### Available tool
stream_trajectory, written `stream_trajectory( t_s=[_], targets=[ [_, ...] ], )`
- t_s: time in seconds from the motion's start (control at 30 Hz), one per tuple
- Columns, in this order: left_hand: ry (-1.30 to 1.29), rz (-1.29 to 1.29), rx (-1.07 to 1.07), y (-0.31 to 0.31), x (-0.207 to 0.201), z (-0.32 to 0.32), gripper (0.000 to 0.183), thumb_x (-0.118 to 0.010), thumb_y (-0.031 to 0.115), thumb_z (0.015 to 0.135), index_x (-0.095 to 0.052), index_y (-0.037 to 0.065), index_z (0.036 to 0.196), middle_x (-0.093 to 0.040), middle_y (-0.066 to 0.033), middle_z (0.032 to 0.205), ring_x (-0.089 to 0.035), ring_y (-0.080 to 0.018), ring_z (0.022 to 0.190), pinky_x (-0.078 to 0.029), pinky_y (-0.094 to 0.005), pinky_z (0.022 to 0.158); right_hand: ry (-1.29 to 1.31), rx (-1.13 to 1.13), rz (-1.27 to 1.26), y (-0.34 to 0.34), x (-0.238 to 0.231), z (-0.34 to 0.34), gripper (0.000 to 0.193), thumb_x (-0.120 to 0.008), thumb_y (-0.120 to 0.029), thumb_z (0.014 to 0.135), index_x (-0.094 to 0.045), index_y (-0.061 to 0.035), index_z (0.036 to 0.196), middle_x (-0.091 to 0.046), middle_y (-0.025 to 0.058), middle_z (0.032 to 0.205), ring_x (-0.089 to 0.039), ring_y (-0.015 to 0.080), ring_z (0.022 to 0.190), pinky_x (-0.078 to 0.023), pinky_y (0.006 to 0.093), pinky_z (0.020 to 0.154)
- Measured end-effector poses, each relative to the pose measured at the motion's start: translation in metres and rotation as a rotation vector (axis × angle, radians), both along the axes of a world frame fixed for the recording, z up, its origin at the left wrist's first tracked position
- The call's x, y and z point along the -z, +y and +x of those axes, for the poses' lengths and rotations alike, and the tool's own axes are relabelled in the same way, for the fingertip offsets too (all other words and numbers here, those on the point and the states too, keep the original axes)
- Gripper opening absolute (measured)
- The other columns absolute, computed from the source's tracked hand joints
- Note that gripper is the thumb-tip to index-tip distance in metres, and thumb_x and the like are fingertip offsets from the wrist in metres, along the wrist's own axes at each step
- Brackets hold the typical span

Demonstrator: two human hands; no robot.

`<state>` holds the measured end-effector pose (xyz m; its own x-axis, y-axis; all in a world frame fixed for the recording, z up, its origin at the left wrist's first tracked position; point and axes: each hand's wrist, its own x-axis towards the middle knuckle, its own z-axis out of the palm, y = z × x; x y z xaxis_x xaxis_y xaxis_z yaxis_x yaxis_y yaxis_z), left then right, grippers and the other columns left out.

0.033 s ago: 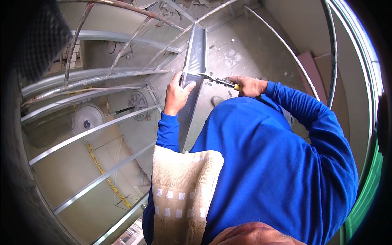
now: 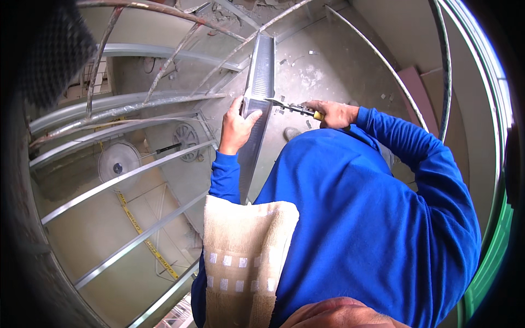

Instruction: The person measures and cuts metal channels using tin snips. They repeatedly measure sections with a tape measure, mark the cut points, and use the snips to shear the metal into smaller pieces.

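Observation:
A long grey metal channel [image 2: 263, 68] with a ribbed inner face runs away from me, partly bent or cut near its middle. My left hand [image 2: 239, 128] grips its left edge, fingers on the outer side and thumb across the channel. My right hand [image 2: 332, 115] is closed around the yellow-ended handles of tin snips [image 2: 299, 109]. The jaws of the snips meet the channel's right edge, just beyond my left thumb. Whether the blades are biting into the metal is too small to tell.
Painted scaffold tubes [image 2: 156, 101] and metal studs [image 2: 131, 179] cross the left side. A round fan [image 2: 119, 164] and yellow caution tape [image 2: 131, 221] lie below them. Scraps [image 2: 312, 53] dot the concrete floor. A pink board [image 2: 416, 98] leans at right. A beige towel [image 2: 246, 235] hangs over my chest.

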<state>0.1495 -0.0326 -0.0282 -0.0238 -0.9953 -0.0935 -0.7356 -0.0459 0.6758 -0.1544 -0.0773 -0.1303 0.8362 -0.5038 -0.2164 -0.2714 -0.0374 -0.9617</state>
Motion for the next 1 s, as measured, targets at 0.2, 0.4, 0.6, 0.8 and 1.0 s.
stream_trajectory(
  t_s=[0.2, 0.4, 0.6, 0.8, 1.0],
  targets=[
    [-0.069, -0.063, 0.068, -0.014, 0.009, -0.002, 0.044, -0.080, 0.021, 0.088, -0.063, -0.002, 0.122, -0.075, -0.0167, 0.104, -0.071, -0.0280, 0.094, -0.054, -0.0386, 0.086, 0.044, 0.012, -0.042, -0.006, 0.003, -0.007, 0.069, -0.071, -0.013, 0.073, -0.055, -0.0023, 0.139, -0.063, 0.0236, 0.127, -0.059, 0.0386, 0.122, -0.047, 0.0444, 0.104],
    [-0.001, 0.011, 0.073, -0.017, -0.001, -0.008, 0.063, -0.081, 0.025, 0.087, -0.055, -0.009, 0.133, -0.071, -0.0283, 0.108, -0.071, -0.0413, 0.101, -0.055, -0.0434, 0.088, 0.019, -0.018, -0.104, -0.014, -0.003, -0.017, 0.065, -0.070, -0.013, 0.072, -0.057, -0.0004, 0.134, -0.063, 0.0249, 0.122, -0.059, 0.0404, 0.118, -0.047, 0.0465, 0.101],
    [0.013, -0.058, 0.084, -0.012, -0.012, -0.018, 0.060, -0.081, 0.023, 0.088, -0.056, -0.008, 0.132, -0.072, -0.0270, 0.105, -0.073, -0.0399, 0.096, -0.056, -0.0431, 0.083, -0.057, -0.027, -0.145, -0.019, -0.013, -0.025, 0.057, -0.069, -0.011, 0.070, -0.059, 0.0016, 0.125, -0.066, 0.0258, 0.114, -0.062, 0.0416, 0.110, -0.049, 0.0473, 0.096],
    [0.033, -0.082, 0.075, -0.008, -0.011, -0.019, 0.056, -0.080, 0.021, 0.088, -0.058, -0.006, 0.130, -0.073, -0.0256, 0.102, -0.074, -0.0387, 0.093, -0.057, -0.0419, 0.081, -0.010, -0.056, -0.178, -0.022, -0.022, -0.030, 0.048, -0.069, -0.012, 0.072, -0.060, 0.0020, 0.117, -0.068, 0.0263, 0.103, -0.065, 0.0414, 0.098, -0.050, 0.0483, 0.085],
    [0.133, -0.065, 0.056, -0.001, -0.010, -0.017, 0.053, -0.081, 0.017, 0.088, -0.058, -0.005, 0.130, -0.074, -0.0225, 0.102, -0.075, -0.0334, 0.092, -0.057, -0.0398, 0.081, 0.027, -0.086, -0.184, -0.021, -0.035, -0.032, 0.042, -0.069, -0.011, 0.075, -0.061, 0.0007, 0.114, -0.068, 0.0248, 0.093, -0.066, 0.0396, 0.089, -0.050, 0.0481, 0.079]
  ],
)
